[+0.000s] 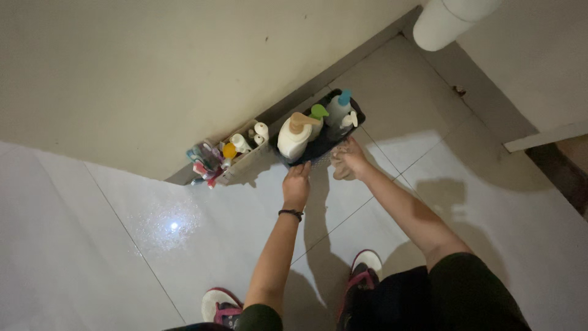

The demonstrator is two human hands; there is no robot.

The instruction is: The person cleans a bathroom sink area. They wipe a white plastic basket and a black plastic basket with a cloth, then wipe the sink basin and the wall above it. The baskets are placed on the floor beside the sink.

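Head view looks straight down at a pale tiled floor [92, 245] with a bright glint of light at about 8 o'clock from the picture's middle. Against the beige wall [153, 67], at roughly 10 o'clock from the left hand, sits a small open box [245, 164] crammed with little tubes, a yellow-capped item and small white bottles; what each one is I cannot tell. Just to its right, touching or nearly touching it, stands a dark basket [318, 150] set along the grey skirting, holding a cream pump bottle [293, 140], a bottle with a green cap [318, 114], one with a teal cap [339, 108] and a white spray trigger [349, 120]. The left hand [297, 184], a dark band at its wrist, reaches to the basket's near rim at its 12 o'clock, fingers curled onto the edge in what looks like a grip. The right hand [350, 158] is at the basket's near right corner, fingers bent against it, though whether they clasp it I cannot tell. The small box blocks the way at the basket's left, the wall behind it. Two shoes [364, 273] stand at 6 o'clock, and a white cylinder [444, 21] hangs in at 1 o'clock.
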